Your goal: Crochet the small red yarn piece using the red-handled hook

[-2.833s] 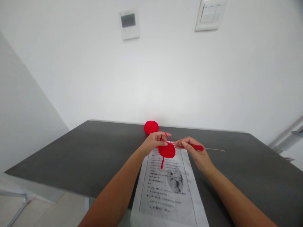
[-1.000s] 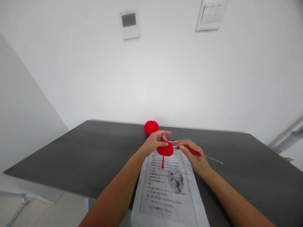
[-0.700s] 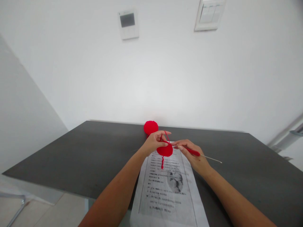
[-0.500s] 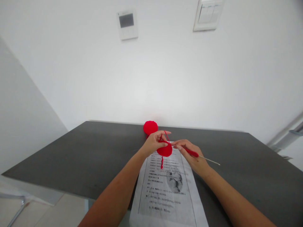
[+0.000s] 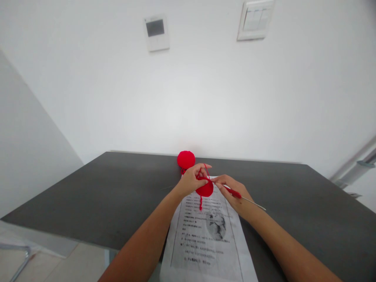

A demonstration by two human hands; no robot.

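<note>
White wall [image 5: 188, 86] rises behind the dark grey surface [image 5: 117, 188], whose far edge runs along it. At lower left, the near edge shows above pale floor tiles [image 5: 58, 270]. The surface spreads widely to either side of the person's left hand [image 5: 190, 182] and right hand [image 5: 239, 203], which are close together, with only a narrow gap between their fingertips.

In that gap sits a red disc [image 5: 205, 190], held over a printed sheet [image 5: 205, 270] that runs down to the bottom of the view. The left fingers pinch the disc at its upper left rim, the index finger extended with a red strand [image 5: 207, 172] drawn over it. The right fingers are closed around the red handle of a hook [image 5: 233, 192]; its front end points at the disc's upper right rim, the tip too small to make out. Its other end, a thin metal shaft, slants past the wrist.

The disc looks round and tilted, bright red throughout, its stitches indistinct. A crinkled tail [image 5: 201, 203] hangs from its lower rim. Beyond the left hand, a red yarn ball [image 5: 186, 159] rests near the far edge.
</note>
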